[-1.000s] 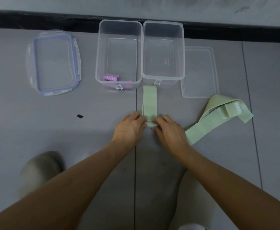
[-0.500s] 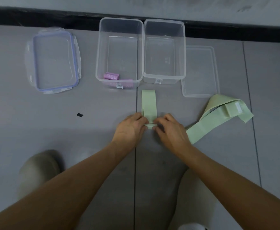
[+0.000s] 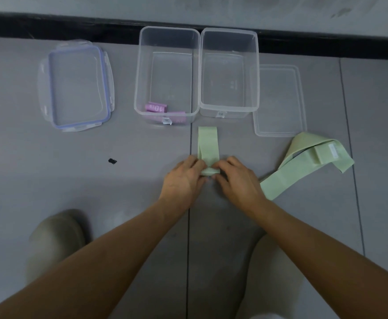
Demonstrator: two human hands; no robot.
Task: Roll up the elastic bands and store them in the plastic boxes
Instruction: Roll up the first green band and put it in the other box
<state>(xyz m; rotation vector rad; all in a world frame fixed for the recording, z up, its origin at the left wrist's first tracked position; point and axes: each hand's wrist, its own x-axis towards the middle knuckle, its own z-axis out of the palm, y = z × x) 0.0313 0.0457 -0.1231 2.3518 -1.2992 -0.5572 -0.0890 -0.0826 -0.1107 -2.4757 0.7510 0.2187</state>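
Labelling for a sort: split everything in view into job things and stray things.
Job: left hand, right hand, half-rolled green band, loose green band, purple rolls, left box, right box.
Stray: blue-rimmed lid, clear lid, black speck, shoe.

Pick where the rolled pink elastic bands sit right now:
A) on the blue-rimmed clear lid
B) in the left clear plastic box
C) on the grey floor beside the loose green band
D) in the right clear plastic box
B: the rolled pink elastic bands lie at the near end of the left clear plastic box, while the right clear plastic box holds no band.
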